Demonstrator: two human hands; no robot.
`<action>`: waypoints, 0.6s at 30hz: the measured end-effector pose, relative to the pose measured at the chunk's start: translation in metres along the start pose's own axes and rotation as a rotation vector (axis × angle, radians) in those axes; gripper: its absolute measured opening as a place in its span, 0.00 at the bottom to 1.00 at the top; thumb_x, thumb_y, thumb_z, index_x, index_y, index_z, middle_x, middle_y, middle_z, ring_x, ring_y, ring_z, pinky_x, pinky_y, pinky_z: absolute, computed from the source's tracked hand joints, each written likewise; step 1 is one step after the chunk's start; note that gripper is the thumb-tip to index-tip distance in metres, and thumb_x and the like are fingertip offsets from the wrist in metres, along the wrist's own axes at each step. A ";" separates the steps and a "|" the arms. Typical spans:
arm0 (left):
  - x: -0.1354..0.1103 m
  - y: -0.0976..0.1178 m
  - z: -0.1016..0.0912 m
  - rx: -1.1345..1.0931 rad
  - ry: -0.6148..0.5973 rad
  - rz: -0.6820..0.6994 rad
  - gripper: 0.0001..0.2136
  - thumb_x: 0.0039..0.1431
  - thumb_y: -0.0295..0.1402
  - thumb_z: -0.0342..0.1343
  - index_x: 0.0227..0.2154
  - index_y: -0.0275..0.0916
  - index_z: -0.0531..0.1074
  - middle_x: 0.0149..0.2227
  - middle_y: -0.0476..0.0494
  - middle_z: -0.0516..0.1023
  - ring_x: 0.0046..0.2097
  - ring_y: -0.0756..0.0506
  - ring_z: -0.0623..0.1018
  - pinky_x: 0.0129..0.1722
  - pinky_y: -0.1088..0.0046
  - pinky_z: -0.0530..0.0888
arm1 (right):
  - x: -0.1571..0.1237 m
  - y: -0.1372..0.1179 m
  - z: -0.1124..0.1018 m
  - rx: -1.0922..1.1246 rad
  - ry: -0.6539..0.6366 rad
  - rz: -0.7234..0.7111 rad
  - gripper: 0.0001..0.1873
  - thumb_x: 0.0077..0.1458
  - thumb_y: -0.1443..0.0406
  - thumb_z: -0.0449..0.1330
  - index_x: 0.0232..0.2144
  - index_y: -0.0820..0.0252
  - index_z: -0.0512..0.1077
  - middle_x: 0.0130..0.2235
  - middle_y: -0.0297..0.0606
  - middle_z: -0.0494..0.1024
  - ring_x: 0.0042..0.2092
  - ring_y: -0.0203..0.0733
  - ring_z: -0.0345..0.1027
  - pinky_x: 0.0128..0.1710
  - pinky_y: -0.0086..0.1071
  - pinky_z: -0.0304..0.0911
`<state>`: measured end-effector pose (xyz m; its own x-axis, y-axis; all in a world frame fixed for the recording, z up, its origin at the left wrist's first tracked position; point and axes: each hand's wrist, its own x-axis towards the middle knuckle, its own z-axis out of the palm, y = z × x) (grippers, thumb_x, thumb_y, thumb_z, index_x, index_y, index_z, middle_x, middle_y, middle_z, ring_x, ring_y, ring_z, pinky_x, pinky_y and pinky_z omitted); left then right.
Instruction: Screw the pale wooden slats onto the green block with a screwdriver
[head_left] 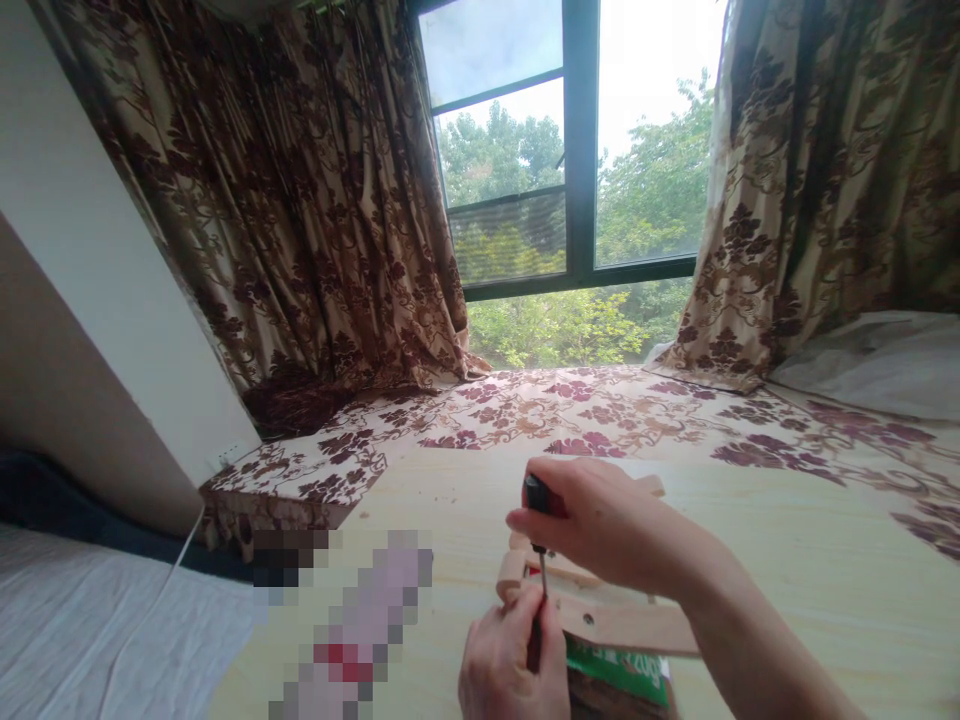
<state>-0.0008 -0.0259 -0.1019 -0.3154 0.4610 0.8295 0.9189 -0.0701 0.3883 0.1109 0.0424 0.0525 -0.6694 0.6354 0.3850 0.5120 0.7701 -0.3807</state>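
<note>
My right hand (581, 510) is closed around the black handle of a screwdriver (543, 572), which stands nearly upright with its shaft pointing down. At the shaft's lower end, my left hand (514, 655) is closed, thumb and fingers pinched together around the tip. Whatever lies between those fingers is hidden. Both hands are over an assembly of pale wooden pieces (626, 625), one with a dark round hole or screw head. A short rounded wooden part (511, 574) sits just above my left fingers. Under the wood lies a green printed package (619, 672), partly covered.
The work rests on a pale wooden board (795, 560) with small crumbs near its far left. A pixelated patch (367, 620) hides something on the left. Beyond are a flower-patterned cloth (600, 410), curtains (337, 200) and a window (577, 140). A white cable (154, 600) hangs at left.
</note>
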 end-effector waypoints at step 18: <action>0.000 0.000 0.001 -0.016 -0.005 -0.021 0.09 0.57 0.38 0.50 0.29 0.44 0.75 0.23 0.49 0.75 0.24 0.50 0.74 0.27 0.77 0.70 | -0.006 -0.004 -0.005 0.014 -0.010 -0.055 0.07 0.48 0.62 0.58 0.24 0.59 0.64 0.23 0.31 0.68 0.25 0.31 0.52 0.24 0.28 0.42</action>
<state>-0.0003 -0.0249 -0.1025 -0.3334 0.4671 0.8189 0.9081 -0.0744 0.4121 0.1153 0.0360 0.0561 -0.7019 0.5910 0.3976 0.4662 0.8031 -0.3709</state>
